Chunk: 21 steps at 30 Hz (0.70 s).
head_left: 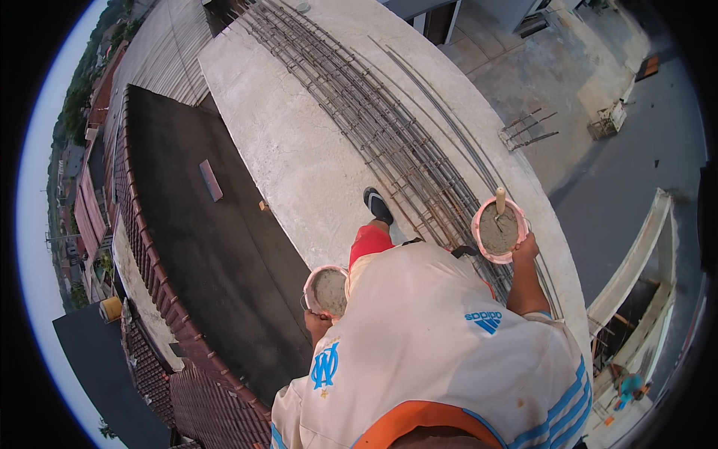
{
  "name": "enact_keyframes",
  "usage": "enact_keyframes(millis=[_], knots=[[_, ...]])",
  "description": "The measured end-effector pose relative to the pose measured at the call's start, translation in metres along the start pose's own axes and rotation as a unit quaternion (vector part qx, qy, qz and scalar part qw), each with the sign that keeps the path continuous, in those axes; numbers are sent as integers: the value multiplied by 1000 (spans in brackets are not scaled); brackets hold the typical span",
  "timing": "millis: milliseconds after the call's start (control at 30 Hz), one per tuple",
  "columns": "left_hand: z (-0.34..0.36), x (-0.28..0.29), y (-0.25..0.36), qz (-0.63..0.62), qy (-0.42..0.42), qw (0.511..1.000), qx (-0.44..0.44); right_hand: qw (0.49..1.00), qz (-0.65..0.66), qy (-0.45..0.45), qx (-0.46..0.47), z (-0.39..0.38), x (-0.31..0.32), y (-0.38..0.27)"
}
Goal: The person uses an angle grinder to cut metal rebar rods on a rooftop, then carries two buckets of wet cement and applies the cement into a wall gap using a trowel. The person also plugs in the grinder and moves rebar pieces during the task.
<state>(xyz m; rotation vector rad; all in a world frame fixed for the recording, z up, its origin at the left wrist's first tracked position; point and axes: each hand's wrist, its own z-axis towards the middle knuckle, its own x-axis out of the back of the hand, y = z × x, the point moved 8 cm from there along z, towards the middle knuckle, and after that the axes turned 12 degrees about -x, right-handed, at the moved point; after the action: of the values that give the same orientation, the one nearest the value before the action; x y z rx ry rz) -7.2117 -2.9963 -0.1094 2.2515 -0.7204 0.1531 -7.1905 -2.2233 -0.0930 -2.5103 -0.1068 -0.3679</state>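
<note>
My left hand [317,325] grips a pink bucket [326,290] filled with grey wet mortar, held low by my left side. My right hand [526,248] holds a second pink bucket [499,230] of mortar out to the right; a wooden tool handle [500,200] sticks up out of it. I stand on a pale concrete slab [299,150], with one foot in a dark sandal [378,205] stepped forward. My white shirt hides most of my body and both forearms' upper parts.
Long steel rebar cages [359,112] lie along the slab just right of my foot. The slab's left edge drops to a dark roof [202,224] with clay tiles. On the right is a drop to a lower floor [628,179] with wooden formwork [636,262].
</note>
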Motion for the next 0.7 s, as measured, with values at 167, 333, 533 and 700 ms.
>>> enact_keyframes(millis=[167,333,533,700], knots=[[48,-114,92,114,-114,983,-93,997,6,68,45,-45,-38,-23],[39,-212,145,-6,-69,998,4,993,-12,120,-7,-85,-61,-24],[39,-330,192,-11,-145,989,-26,901,-342,148,220,51,-91,-52],[25,-385,225,7,-89,992,-94,719,-614,124,300,11,-181,-63]])
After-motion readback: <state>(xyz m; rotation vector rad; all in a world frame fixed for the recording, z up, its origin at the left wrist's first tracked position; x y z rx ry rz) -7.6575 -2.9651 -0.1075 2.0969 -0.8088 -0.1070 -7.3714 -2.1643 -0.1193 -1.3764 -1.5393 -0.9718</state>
